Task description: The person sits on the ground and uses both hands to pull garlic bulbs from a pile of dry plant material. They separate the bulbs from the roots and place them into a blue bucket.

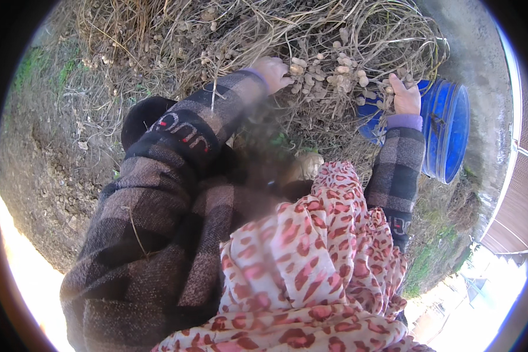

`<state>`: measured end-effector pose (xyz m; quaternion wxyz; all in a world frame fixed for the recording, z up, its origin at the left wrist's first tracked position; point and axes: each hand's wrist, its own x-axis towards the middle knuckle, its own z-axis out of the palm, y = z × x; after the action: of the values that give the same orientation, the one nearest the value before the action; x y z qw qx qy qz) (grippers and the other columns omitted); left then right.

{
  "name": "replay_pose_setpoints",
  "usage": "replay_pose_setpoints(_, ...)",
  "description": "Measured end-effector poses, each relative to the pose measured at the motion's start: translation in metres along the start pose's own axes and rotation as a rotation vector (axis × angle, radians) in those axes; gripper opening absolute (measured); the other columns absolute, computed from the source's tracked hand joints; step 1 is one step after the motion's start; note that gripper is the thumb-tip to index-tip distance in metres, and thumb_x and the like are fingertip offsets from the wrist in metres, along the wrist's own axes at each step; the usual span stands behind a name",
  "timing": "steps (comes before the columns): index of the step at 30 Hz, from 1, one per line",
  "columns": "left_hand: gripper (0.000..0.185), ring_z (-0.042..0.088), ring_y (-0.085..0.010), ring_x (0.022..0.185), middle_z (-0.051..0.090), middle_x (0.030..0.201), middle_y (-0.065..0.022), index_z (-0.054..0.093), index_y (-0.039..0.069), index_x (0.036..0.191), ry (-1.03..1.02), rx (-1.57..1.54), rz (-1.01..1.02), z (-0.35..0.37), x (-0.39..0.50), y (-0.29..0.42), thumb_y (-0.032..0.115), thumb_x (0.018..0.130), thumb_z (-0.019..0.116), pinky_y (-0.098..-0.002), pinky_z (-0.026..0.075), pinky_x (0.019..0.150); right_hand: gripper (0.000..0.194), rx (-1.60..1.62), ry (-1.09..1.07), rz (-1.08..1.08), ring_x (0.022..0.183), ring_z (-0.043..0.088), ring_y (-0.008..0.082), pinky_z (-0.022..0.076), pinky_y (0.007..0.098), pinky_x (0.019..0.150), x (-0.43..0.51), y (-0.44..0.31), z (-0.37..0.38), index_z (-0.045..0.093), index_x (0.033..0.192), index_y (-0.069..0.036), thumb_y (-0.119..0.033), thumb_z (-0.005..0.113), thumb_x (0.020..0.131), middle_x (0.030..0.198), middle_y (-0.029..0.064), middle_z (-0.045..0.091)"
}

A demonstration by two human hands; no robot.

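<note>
Uprooted peanut plants with dry stems [378,26] lie heaped in front of me, a cluster of soil-dusted peanut pods [343,72] hanging at the near edge. My left hand [272,75] reaches into the heap at the left of this cluster, fingers curled against the pods; whether it grips any is hidden. On the cluster's right side, my right hand [406,97] is closed around some pods and stems, thumb up. Just behind and beside that hand is a blue plastic barrel [433,125], tipped on its side.
More peanut plants [127,26] spread across the far left. Bare soil [48,163] with straw lies to my left. A concrete strip [488,88] curves along the right edge. A leopard-print scarf [317,264] hangs below my chest, close to my right arm.
</note>
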<state>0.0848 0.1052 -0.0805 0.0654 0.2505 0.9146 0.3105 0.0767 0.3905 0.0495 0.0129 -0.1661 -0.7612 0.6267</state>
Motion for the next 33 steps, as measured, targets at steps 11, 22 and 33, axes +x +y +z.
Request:
replay_pose_setpoints(11, 0.026, 0.055, -0.0329, 0.081, 0.056, 0.081, -0.0163, 0.059, 0.004, 0.087, 0.072, 0.010, -0.177, -0.010, -0.001, -0.030, 0.027, 0.076, 0.055, -0.0429, 0.042, 0.075, 0.032, -0.101, 0.085, 0.029, 0.052, 0.049, 0.0076, 0.0361, 0.0178, 0.042, -0.023, -0.077, -0.054, 0.046, 0.109, 0.000, -0.007, 0.055, 0.079, 0.069, 0.0038, 0.055)
replay_pose_setpoints(22, 0.057, 0.052, -0.0264, 0.100, 0.051, 0.110, -0.0218, 0.040, -0.007, 0.118, -0.041, -0.583, -0.076, -0.098, 0.012, 0.118, 0.025, 0.076, 0.062, -0.0341, 0.042, 0.088, 0.027, -0.100, -0.154, 0.000, 0.037, 0.044, 0.0070, 0.0345, 0.0204, 0.031, -0.040, -0.057, 0.002, 0.046, 0.102, -0.003, -0.016, 0.058, 0.081, 0.060, 0.0022, 0.052)
replay_pose_setpoints(33, 0.084, 0.045, -0.0332, 0.110, 0.042, 0.118, -0.0273, 0.013, -0.006, 0.130, -0.064, -0.367, -0.365, -0.072, 0.017, 0.137, 0.026, 0.072, 0.065, -0.0355, 0.036, 0.094, 0.030, 0.051, -0.287, -0.002, 0.083, 0.052, 0.0106, 0.0442, 0.0256, 0.074, -0.077, -0.050, 0.028, 0.042, 0.108, -0.005, -0.027, 0.046, 0.088, 0.089, 0.0026, 0.051)
